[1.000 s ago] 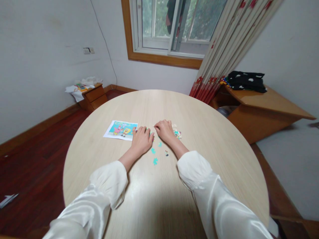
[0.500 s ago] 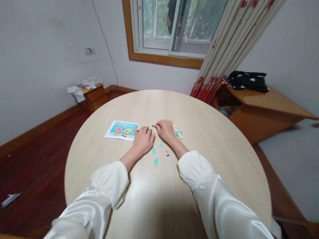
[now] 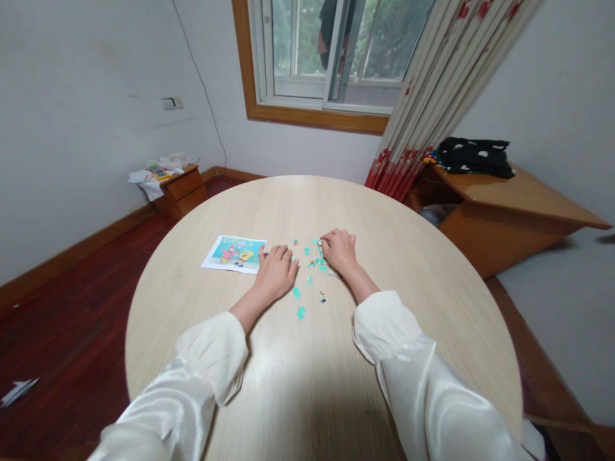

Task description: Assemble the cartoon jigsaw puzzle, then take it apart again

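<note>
My left hand (image 3: 277, 271) lies palm down on the table with its fingers spread out, its thumb side beside a small puzzle piece. Left of it lies a printed picture card (image 3: 235, 252) of cartoon figures on blue. My right hand (image 3: 340, 250) has its fingers bent together at a loose heap of jigsaw pieces (image 3: 321, 262); whatever is between the fingertips is hidden. One dark, colourful puzzle piece (image 3: 295, 242) sits apart, beyond the left hand. Nearer me are turquoise pieces (image 3: 301, 313) and a pale piece with a dark figure (image 3: 322, 297).
The round wooden table (image 3: 317, 371) fills the middle. A low drawer cabinet (image 3: 181, 189) with papers stands far left. To the right is a wooden desk (image 3: 523, 205) with folded black cloth (image 3: 475, 157). A window and a long curtain (image 3: 418, 115) are behind the table.
My right hand has moved right, from the small dark piece beyond my left hand to the heap, uncovering that piece and more of the heap. My left hand has stayed put.
</note>
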Demonstrator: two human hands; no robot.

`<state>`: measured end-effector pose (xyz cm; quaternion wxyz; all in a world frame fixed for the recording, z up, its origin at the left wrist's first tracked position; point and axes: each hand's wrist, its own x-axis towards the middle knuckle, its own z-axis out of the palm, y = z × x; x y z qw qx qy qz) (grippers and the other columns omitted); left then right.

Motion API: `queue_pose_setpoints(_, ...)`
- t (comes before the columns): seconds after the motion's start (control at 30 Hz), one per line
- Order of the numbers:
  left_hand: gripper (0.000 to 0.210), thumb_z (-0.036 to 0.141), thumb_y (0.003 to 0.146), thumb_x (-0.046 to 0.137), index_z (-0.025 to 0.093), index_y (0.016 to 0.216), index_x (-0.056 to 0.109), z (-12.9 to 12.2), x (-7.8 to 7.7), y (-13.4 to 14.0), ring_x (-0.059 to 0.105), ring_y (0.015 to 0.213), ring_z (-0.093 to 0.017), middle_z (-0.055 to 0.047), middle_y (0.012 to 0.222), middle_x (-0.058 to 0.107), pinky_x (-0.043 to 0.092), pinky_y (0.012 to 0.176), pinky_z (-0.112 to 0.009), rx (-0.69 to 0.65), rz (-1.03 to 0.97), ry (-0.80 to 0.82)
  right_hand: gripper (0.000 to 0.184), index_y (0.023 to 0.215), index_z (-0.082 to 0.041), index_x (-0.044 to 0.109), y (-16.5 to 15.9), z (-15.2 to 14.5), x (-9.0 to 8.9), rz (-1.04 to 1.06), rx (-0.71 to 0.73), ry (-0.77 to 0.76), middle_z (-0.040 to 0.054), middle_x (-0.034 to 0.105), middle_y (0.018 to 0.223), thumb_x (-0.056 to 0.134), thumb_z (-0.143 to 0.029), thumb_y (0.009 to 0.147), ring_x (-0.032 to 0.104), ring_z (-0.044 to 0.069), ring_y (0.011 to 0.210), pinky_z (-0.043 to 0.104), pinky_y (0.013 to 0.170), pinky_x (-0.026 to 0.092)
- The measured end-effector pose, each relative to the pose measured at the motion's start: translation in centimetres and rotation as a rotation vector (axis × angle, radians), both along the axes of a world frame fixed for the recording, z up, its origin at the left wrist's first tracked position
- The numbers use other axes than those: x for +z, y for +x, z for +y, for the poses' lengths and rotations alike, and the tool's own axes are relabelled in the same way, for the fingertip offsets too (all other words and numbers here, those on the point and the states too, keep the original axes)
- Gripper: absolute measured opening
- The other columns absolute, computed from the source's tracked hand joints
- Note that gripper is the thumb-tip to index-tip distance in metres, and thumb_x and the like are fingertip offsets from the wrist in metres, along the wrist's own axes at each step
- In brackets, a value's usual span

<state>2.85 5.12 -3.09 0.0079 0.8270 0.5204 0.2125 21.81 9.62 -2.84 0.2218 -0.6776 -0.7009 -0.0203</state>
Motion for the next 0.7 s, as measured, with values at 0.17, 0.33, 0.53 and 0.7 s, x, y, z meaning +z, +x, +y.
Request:
queue_pose_setpoints(0.17,0.030,0.029,0.096,0.037,0.018,0.106,0.063,-0.13,0.31,0.08,0.050,0.122,-0.027,-0.013,0.127,0.060,0.018,0.110,-0.058,0.002,0.001,-0.012,0.024,0.098,-0.020,0.073,0.02,-0.14,-0.05,-0.028,0.061,0.010,0.0111,0.069,0.102,0.050,-0.026,0.091,0.052,0.027,0.102,0.041,0.084,0.028)
queue_pose_setpoints(0.33,0.030,0.028,0.095,0.037,0.018,0.106,0.064,-0.21,0.51,0.19,0.051,0.121,-0.027,-0.013,0.126,0.060,0.018,0.110,-0.059,0.007,-0.003,-0.015,0.022,0.091,-0.022,0.074,0.12,0.10,-0.22,-0.005,0.105,0.019,0.0095,0.071,0.099,0.052,-0.026,0.088,0.054,0.025,0.098,0.040,0.083,0.028)
queue_pose_setpoints(0.53,0.030,0.028,0.096,0.037,0.016,0.106,0.064,-0.18,0.43,0.22,0.050,0.121,-0.028,-0.014,0.126,0.060,0.017,0.110,-0.060,0.011,0.000,-0.014,0.027,0.087,-0.018,0.073,0.30,0.04,-0.10,0.003,0.075,0.046,0.0095,0.072,0.097,0.047,-0.021,0.090,0.056,0.024,0.095,0.038,0.082,0.028)
queue_pose_setpoints(0.7,0.028,0.027,0.095,0.039,0.018,0.103,0.064,-0.29,0.56,0.18,0.051,0.119,-0.027,-0.013,0.123,0.062,0.018,0.110,-0.058,0.011,0.016,-0.021,0.024,0.085,-0.018,0.073,0.12,-0.07,0.23,0.018,0.045,0.033,0.0090,0.073,0.094,0.049,-0.022,0.086,0.061,0.023,0.090,0.036,0.081,0.033)
